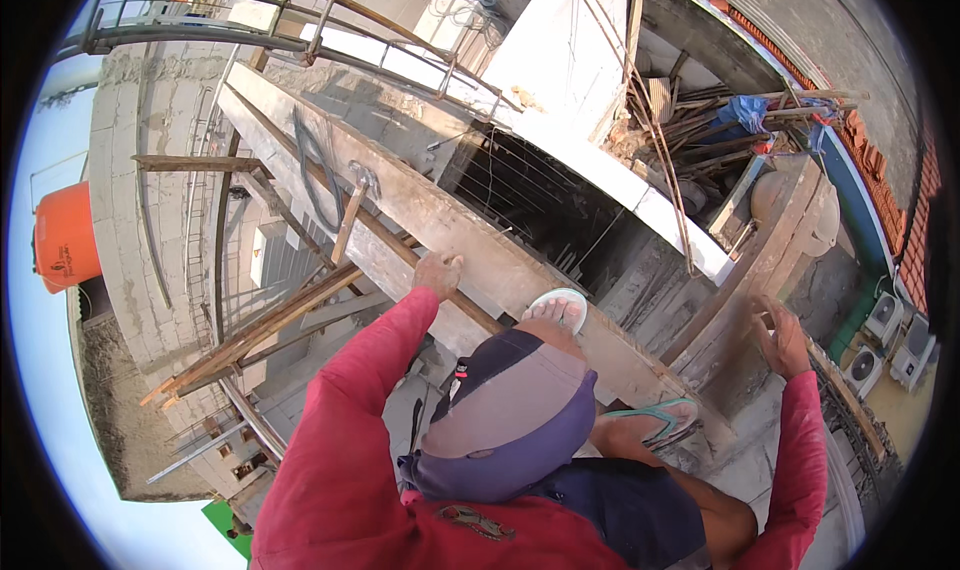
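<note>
My left hand [438, 273], its fingers curled, is closed at a wooden batten [470, 308] that runs along a long plywood board [480, 253]. My right hand [780, 338] has bent fingers spread apart beside a wide weathered plank [750, 285]; whether it touches the plank I cannot tell. One sandalled foot [557, 310] stands on the plywood board, the other foot [655, 420] near its lower right end. A short wooden stick [350, 220] lies across the board up from my left hand, next to a bent loop of grey hose or cable [316, 170].
A deep dark opening [515, 185] lies just beyond the board. Scrap timber [700, 130] is heaped at the far right, beside a white ledge [600, 165]. Metal scaffolding [230, 45] crosses the far left. Loose wooden poles [270, 325] stick out at left. Air-conditioner units [885, 320] sit lower down at right.
</note>
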### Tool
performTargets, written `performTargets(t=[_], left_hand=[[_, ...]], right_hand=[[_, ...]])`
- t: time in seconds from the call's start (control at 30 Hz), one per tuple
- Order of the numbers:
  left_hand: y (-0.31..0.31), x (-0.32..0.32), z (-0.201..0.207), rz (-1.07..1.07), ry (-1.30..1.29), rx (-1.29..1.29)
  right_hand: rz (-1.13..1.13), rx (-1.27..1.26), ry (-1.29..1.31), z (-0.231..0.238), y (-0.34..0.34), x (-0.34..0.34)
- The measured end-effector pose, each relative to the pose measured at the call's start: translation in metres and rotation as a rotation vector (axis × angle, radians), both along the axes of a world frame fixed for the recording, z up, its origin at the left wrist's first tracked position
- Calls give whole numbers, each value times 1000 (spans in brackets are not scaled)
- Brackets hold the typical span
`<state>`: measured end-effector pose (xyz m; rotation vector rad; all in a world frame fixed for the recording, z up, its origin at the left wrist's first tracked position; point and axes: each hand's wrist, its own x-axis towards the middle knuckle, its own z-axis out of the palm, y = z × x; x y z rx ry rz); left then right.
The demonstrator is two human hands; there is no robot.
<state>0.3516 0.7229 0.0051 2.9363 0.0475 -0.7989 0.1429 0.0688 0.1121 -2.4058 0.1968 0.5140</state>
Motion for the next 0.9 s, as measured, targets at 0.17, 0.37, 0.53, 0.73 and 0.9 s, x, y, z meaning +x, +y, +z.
performTargets(t=[0.17, 0.37, 0.53, 0.73, 0.9], left_hand=[[109, 124, 3, 374, -665, -27], [245, 195, -44, 460, -309, -43], [325, 209, -95, 475, -303, -69], [354, 213, -58, 491, -447, 79], [331, 209, 109, 682, -751, -236]], right_hand=[[-18, 33, -85, 9, 14, 117], [-75, -49, -48, 22, 26, 119], [-91, -88, 150, 18, 28, 57], [-46, -64, 178, 11, 44, 45], [38, 5, 106, 5, 76, 84]])
